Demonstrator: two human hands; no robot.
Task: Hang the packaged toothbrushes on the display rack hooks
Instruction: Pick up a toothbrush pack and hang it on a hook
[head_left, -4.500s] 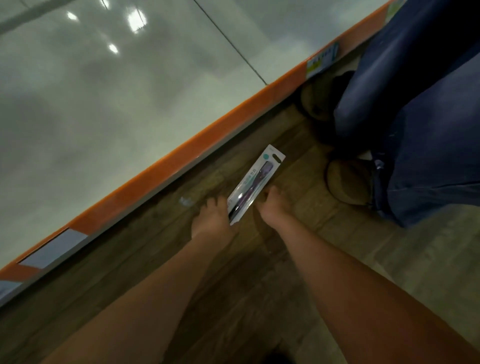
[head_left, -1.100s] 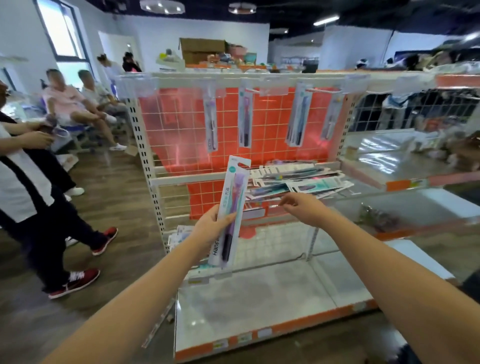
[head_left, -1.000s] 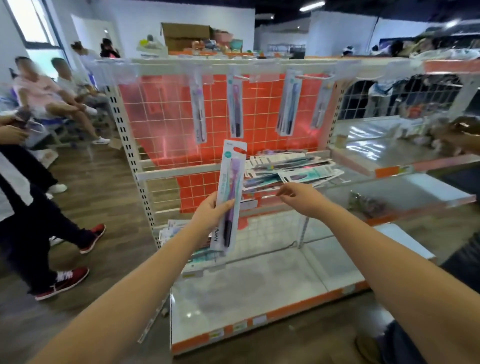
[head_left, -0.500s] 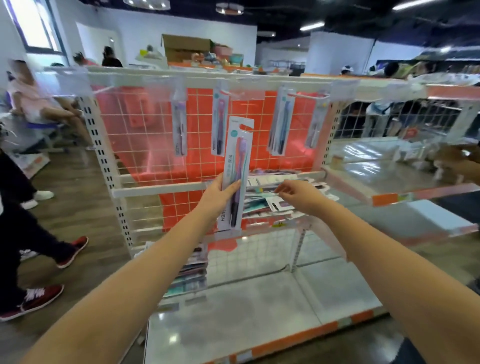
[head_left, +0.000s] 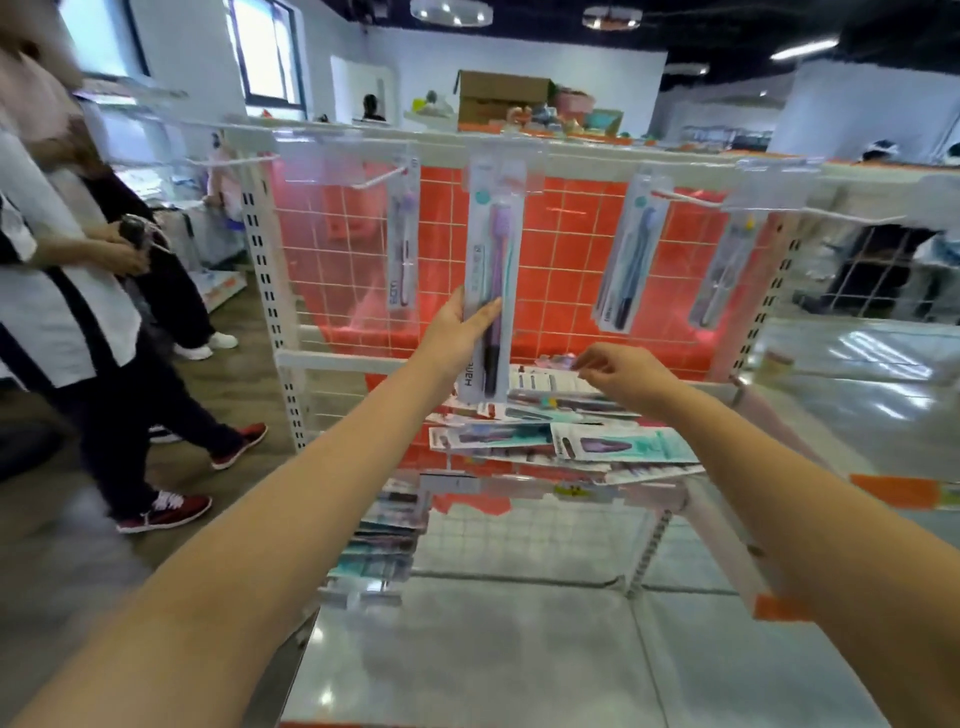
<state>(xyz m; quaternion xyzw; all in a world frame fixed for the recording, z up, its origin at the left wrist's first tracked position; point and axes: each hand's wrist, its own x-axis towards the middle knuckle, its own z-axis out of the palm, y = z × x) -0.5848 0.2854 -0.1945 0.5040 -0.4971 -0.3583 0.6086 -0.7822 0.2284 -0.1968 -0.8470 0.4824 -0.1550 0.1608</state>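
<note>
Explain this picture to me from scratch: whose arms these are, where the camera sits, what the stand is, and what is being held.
There is no machine here. The camera is worn on a person's head and looks forward and down, so the two bare arms are that person's own.

In front stands a white wire display rack with an orange back panel. Packaged toothbrushes hang from its top hooks, for example a blue one in a clear pack. On the rack's shelf lies a loose pile of flat toothbrush packs.

The left hand holds a long clear pack with a purple toothbrush upright, its top raised to the hooks. The right hand hovers over the pile, fingers loosely curled, holding nothing that I can see. Other people stand at the left.
</note>
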